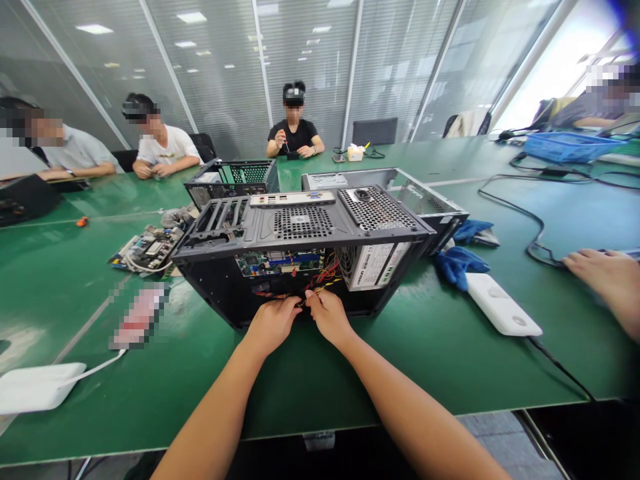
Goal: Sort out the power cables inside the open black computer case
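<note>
A black computer case (210,280) stands on the green table with its side open towards me and its rear panel facing up. Inside show a motherboard (280,262), a power supply (379,265) with a white label, and bundled red, yellow and black cables (327,272). My left hand (275,323) reaches into the open side, its fingers pinched on the cables. Close beside it, my right hand (330,317) pinches the same cables between thumb and fingers. The exact ends of the cables are hidden by my fingers.
Two more cases (233,177) (435,207) stand behind. Loose circuit boards (150,250) lie left, blue gloves (460,267) and a white power bank (503,303) right. A phone (140,317) is cabled to another white power bank (43,387). A co-worker's hand (603,280) rests at right; other people sit around.
</note>
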